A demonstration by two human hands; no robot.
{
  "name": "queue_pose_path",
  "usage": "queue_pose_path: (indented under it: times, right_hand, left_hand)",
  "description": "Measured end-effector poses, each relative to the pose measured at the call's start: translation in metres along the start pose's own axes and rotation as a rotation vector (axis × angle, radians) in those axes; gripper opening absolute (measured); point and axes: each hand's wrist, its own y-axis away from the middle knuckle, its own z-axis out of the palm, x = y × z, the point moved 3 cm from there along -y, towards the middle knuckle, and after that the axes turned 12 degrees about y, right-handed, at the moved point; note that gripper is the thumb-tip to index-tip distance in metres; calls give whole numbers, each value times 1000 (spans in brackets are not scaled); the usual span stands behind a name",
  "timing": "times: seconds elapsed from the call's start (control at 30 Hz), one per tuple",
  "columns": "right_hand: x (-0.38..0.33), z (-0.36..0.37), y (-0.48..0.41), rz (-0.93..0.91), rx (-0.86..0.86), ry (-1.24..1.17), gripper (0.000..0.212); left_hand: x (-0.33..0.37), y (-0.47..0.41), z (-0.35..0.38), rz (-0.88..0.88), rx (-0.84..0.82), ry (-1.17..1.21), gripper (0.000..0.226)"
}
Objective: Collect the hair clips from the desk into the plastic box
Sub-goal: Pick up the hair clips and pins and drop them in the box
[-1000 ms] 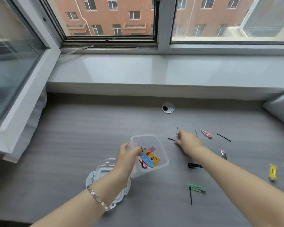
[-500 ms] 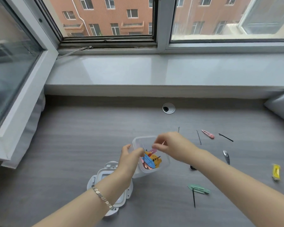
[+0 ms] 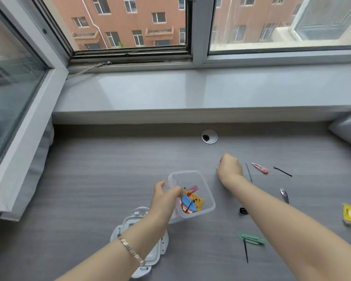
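Note:
The clear plastic box (image 3: 209, 192) stands on the grey desk, tilted a little, with my left hand (image 3: 164, 201) gripping its left rim. Inside lie a blue clip (image 3: 187, 202), a yellow bear clip (image 3: 198, 200) and a pink clip (image 3: 192, 188). My right hand (image 3: 229, 167) rests knuckles-up on the desk beyond the box, fingers curled down and hiding what is under them. Just right of it lie a thin grey pin (image 3: 249, 172), a pink snap clip (image 3: 260, 168) and a black bobby pin (image 3: 282, 171).
Nearer me lie a silver clip (image 3: 284, 195), a yellow clip (image 3: 348, 214), a black clip (image 3: 242, 210) half under my forearm, a green clip (image 3: 251, 238) and a black pin (image 3: 245, 250). The white lid (image 3: 138, 215) sits under my left wrist. A cable grommet (image 3: 209, 136) marks the desk's back edge.
My right hand picked up a pin, carried it over the box, then moved back out to the desk beyond the box. My left hand stayed on the box.

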Motion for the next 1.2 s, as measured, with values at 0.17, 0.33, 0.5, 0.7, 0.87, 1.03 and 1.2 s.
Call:
queue_pose_path:
  times: [0.17,0.33,0.5,0.7,0.87,1.03,1.2]
  right_hand:
    - [9,-2,-3,2,-17,23,30]
    - [14,-2,1,-2,-17,44,28]
    - [28,-8,4,0,-11,-46,31]
    - [82,-26,2,158,-57,-75,27]
    - [83,-18,2,130,-52,-108,36]
    - [73,-11,6,171,-50,-63,35]
    - [69,-19,25,140,-59,15,26]
  left_hand:
    - [1,1,2,-16,-17,-20,65]
    - [-3,7,6,-25,-29,-18,69]
    - [-2,11,7,-21,-38,-36,72]
    - [-4,15,9,-23,-48,-50,83]
    - [-6,19,10,-18,-50,-56,84]
    - [-10,19,9,-19,-27,-53,64]
    - [-11,30,10,12,-54,-56,62]
